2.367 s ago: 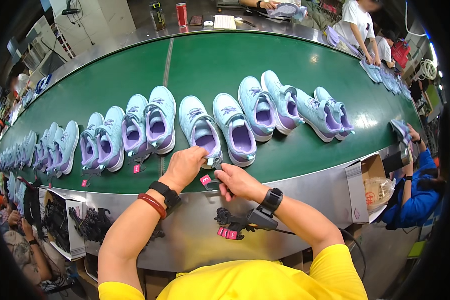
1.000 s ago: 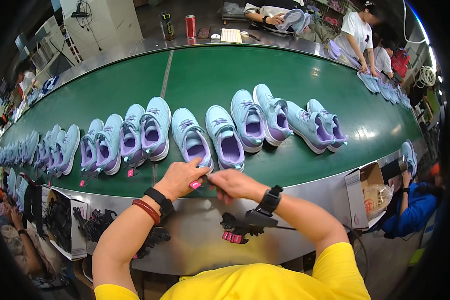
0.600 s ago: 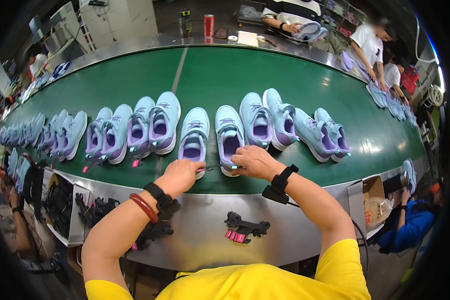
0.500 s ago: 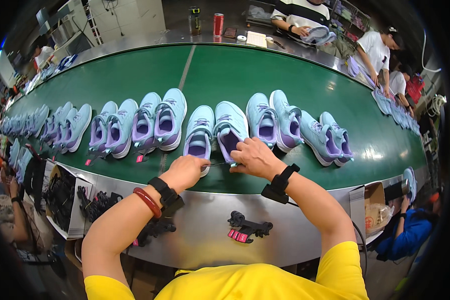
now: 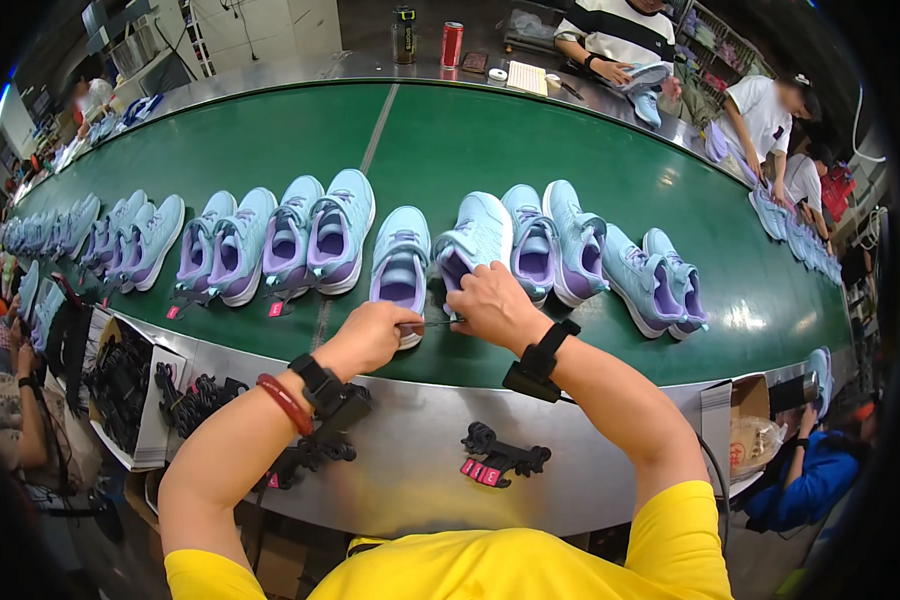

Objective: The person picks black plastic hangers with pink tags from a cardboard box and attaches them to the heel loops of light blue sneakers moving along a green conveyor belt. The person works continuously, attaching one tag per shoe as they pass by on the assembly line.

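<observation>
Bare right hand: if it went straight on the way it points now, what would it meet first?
Probably the light-blue fabric sneaker with purple lining just ahead; the right hand overlaps its heel end in this view, so any gap between them is hard to judge.

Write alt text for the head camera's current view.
A person's left hand pinches a thin dark strip at the heel of one light-blue sneaker; the right hand grips the heel of the next sneaker, on a green belt. More blue-and-purple shoes line both sides, and black plastic pieces with pink tags lie on the metal ledge in front.
</observation>
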A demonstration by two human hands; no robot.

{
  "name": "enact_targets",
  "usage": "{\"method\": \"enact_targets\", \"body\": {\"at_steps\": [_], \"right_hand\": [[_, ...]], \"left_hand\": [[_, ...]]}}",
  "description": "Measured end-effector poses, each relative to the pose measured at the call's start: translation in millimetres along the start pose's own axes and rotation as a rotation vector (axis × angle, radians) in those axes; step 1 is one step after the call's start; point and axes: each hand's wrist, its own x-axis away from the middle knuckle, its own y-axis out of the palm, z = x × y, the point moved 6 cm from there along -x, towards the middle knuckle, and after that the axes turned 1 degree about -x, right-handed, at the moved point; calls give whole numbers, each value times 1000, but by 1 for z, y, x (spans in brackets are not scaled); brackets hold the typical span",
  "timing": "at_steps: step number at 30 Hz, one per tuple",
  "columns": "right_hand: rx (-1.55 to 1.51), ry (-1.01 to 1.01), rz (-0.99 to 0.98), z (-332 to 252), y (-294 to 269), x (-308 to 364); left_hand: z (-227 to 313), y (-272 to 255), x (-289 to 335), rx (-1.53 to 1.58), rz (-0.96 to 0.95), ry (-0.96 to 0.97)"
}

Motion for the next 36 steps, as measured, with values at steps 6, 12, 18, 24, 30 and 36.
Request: {"method": "enact_targets", "body": {"at_steps": [6, 12, 18, 24, 30, 36], "right_hand": [[-528, 181, 190, 22, -2, 12], [-1210, 185, 114, -24, -73, 59], [-1937, -920, 1, -116, -195, 120], [-1998, -1043, 289, -132, -209, 152], [-2101, -834, 315, -126, -176, 166], [-777, 192, 15, -50, -47, 193]], "left_hand": [[-19, 5, -11, 232, 67, 104], [8, -4, 15, -469, 64, 67], [71, -17, -5, -321, 435, 380], [110, 56, -59, -138, 293, 363], [89, 87, -113, -152, 276, 445], [84, 93, -128, -218, 189, 344]]}}
